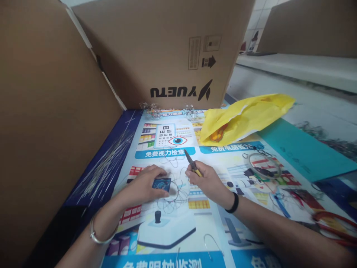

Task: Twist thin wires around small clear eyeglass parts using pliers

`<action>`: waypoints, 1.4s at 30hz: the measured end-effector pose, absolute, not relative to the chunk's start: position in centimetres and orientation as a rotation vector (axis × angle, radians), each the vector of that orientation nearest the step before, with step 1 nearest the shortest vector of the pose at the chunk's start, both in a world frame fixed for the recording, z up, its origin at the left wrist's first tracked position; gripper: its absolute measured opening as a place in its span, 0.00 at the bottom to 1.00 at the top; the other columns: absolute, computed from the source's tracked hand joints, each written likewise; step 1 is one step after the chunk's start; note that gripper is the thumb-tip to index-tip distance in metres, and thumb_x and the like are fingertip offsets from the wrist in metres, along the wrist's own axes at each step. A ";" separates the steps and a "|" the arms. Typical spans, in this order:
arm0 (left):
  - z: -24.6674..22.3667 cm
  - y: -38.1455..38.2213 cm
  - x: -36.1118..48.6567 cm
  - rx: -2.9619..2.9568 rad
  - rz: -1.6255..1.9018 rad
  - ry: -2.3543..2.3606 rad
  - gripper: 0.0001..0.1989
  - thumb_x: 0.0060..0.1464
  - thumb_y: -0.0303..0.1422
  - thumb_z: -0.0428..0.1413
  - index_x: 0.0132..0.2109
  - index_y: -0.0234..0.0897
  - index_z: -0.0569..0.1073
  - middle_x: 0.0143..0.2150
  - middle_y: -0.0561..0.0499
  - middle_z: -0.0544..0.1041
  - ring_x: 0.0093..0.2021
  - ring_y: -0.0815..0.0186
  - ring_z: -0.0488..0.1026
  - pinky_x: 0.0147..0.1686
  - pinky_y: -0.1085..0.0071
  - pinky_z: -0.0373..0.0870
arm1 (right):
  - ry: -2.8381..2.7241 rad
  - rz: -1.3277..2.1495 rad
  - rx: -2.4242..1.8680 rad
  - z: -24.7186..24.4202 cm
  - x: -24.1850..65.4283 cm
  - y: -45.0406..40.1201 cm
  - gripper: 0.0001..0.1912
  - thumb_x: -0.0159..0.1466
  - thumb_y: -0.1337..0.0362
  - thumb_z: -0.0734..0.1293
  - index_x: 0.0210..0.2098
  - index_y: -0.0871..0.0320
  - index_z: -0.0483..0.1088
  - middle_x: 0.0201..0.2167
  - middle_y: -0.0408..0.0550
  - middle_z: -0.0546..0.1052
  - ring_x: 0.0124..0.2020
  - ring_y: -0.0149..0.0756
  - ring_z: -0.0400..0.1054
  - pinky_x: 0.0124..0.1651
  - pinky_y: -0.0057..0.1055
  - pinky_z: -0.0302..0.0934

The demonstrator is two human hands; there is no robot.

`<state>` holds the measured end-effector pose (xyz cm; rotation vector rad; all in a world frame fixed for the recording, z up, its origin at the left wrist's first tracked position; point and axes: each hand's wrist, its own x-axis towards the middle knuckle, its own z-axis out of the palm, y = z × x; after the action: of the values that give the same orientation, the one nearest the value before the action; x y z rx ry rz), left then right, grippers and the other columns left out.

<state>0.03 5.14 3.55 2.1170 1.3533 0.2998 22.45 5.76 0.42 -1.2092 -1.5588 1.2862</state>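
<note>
My left hand (147, 185), with a silver bangle on its wrist, lies at the centre left, its thumb and fingers around a small dark blue card-like piece (162, 184). Just right of it, a thin wire shape with flower-like loops (178, 197) rests on the printed sheet. My right hand (208, 182), with a black band at the wrist, is closed on pointed pliers with yellow handles (192, 163). The tool's dark tip points up and left, above the wire loops. A bent wire piece (213, 245) lies nearer the front edge.
Straight wires (107, 162) lie at the left beside a cardboard wall (156, 48). Wire clusters (150, 108) sit at the back. At the right are a yellow bag (251, 115), a teal sheet (306, 152), a wire coil (264, 165) and red-orange loops (334, 223).
</note>
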 end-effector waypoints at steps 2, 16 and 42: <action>3.2 5.2 0.5 2.094 0.350 1.401 0.18 0.45 0.40 0.59 0.44 0.39 0.71 0.43 0.49 0.71 0.45 0.60 0.67 0.45 0.65 0.63 | -1.565 1.301 -1.193 0.4 22.6 5.8 0.08 0.58 0.59 0.62 0.28 0.57 0.61 0.20 0.38 0.64 0.22 0.26 0.57 0.26 0.24 0.55; 2.0 5.5 1.8 1.929 0.485 1.422 0.09 0.51 0.36 0.53 0.29 0.35 0.72 0.29 0.52 0.71 0.31 0.68 0.67 0.32 0.72 0.61 | -1.657 1.236 -1.180 0.6 22.7 5.7 0.07 0.58 0.61 0.61 0.27 0.57 0.61 0.20 0.38 0.63 0.23 0.26 0.56 0.27 0.25 0.53; 3.0 4.0 3.8 1.515 0.572 1.251 0.06 0.49 0.33 0.53 0.31 0.35 0.66 0.25 0.55 0.67 0.24 0.71 0.65 0.26 0.73 0.62 | -1.287 1.636 -0.979 1.3 22.9 5.5 0.14 0.54 0.54 0.67 0.29 0.58 0.63 0.27 0.43 0.71 0.26 0.27 0.63 0.32 0.27 0.58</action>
<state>3.77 4.02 2.99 1.5149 1.2513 0.5722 22.85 5.52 1.30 -0.9791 -1.2874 1.6362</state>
